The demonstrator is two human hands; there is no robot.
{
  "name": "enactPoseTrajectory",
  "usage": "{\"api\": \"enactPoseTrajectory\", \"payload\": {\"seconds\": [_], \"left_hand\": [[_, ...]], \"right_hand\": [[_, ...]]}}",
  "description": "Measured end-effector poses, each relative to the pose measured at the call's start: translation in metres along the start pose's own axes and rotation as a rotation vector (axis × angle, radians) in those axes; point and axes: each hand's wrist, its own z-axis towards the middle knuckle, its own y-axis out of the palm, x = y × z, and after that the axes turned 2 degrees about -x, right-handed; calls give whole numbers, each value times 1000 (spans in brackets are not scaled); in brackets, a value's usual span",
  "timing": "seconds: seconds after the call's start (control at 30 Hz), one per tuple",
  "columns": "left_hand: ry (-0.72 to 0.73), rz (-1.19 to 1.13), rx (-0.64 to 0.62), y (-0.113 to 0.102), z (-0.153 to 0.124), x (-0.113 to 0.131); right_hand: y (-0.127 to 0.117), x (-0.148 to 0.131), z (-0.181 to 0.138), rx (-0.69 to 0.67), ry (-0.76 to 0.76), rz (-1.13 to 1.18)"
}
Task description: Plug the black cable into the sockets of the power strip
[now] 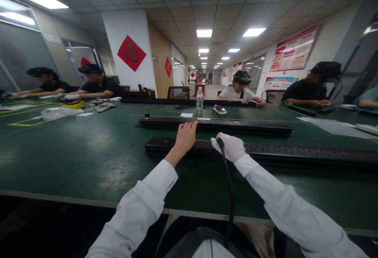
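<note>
My right hand (232,146), in a white glove, is closed around a black plug (220,142) over the near power strip. A black cable (229,189) runs from the plug down past the table edge towards my lap. My bare left hand (185,137) lies across the near strip, fingers stretched towards the far strip; whether they touch it I cannot tell. The near power strip (283,153) is long and black, with red-marked sockets and a plain left end. Behind it lies a similar far power strip (260,127). The plug's tip is hidden by my fingers.
On the green table (97,159) stand a water bottle (200,98) and a phone-like device (220,109) beyond the strips. A clear plastic bag (60,112) lies left, a plastic sheet (333,126) right. Several people sit around the table; another long black strip (159,101) lies along the far edge.
</note>
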Motion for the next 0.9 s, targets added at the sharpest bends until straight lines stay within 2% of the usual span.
{"api": "enactPoseTrajectory", "payload": {"seconds": [0.9], "left_hand": [[19,-24,-3,1,0,0]], "right_hand": [[-4,-1,0,-37,8,8]]}}
